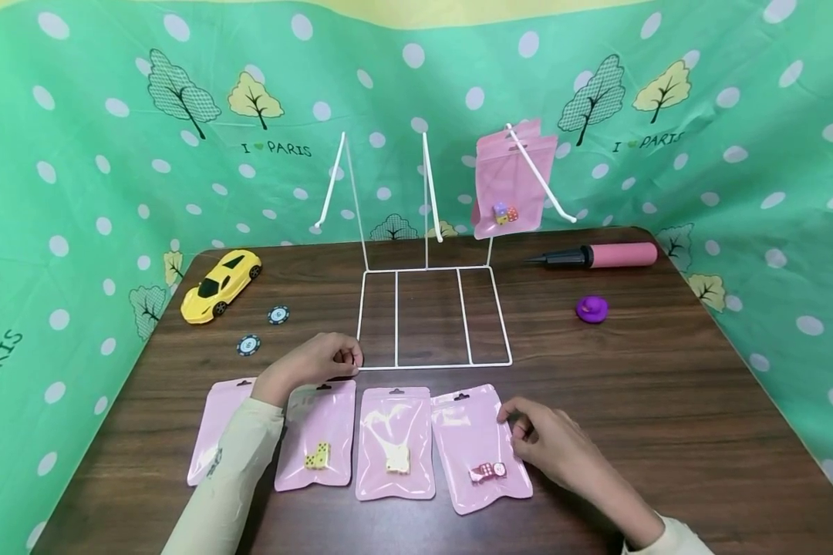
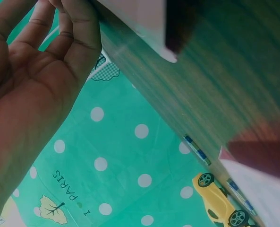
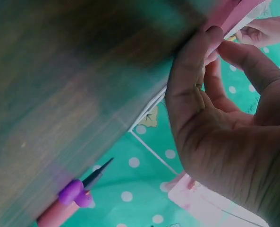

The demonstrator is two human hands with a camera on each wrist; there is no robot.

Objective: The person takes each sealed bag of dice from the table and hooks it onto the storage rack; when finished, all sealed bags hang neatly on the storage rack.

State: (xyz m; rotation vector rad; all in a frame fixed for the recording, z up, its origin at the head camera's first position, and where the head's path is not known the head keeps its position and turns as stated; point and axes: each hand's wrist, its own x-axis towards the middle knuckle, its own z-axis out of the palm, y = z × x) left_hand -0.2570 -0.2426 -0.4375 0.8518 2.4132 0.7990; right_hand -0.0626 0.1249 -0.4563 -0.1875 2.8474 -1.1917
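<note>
My left hand pinches the front left corner of a white wire rack with three hooked arms. Beneath that forearm lies a pink zip pouch, partly covered by the sleeve. Just below the left hand is a pouch with yellow dice, and beside it a pouch with whitish dice. My right hand pinches the right edge of a tilted pink pouch with red dice. In the right wrist view, thumb and fingertips meet at the pink edge. Pink pouches hang from the rack's right arm.
A yellow toy car and two poker chips lie at the left. On the right are a pink and black hand pump and a purple rubber duck. A green dotted cloth surrounds the dark wooden table.
</note>
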